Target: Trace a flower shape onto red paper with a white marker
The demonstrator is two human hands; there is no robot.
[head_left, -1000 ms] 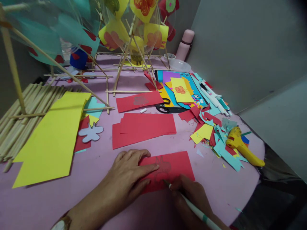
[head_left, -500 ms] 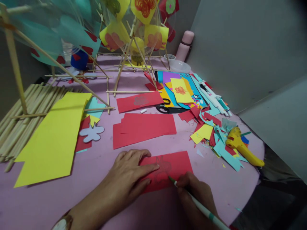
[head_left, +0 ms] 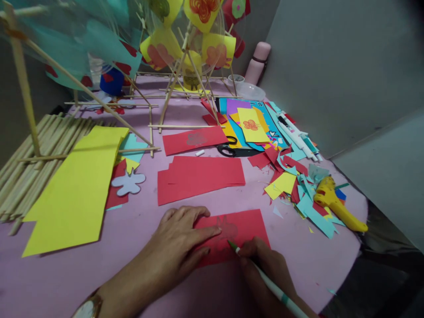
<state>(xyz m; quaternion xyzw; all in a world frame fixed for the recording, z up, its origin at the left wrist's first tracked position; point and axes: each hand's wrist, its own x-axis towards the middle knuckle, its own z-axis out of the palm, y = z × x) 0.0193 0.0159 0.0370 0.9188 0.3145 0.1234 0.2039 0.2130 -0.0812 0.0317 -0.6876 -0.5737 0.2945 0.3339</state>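
Pink table (head_left: 314,260), cluttered, grey walls behind. We see the left hand (head_left: 180,243) lying flat, fingers released and spread, fingertips pressing the left end of a red card (head_left: 251,223) near the table's front edge. Right hand (head_left: 268,263) is clenched around a pen (head_left: 276,292), tip touching the card beside a faint flower outline. Behind the card we note a red stack (head_left: 202,176), further back a red strip (head_left: 194,139) and scissors (head_left: 228,149). Left: yellow sheet (head_left: 76,190), white flower cutout (head_left: 129,182), sticks bundle (head_left: 26,168). Right: paper scraps (head_left: 298,185) and a yellow glue gun (head_left: 334,203). Stick frames (head_left: 172,88) carrying coloured paper stand at the back.
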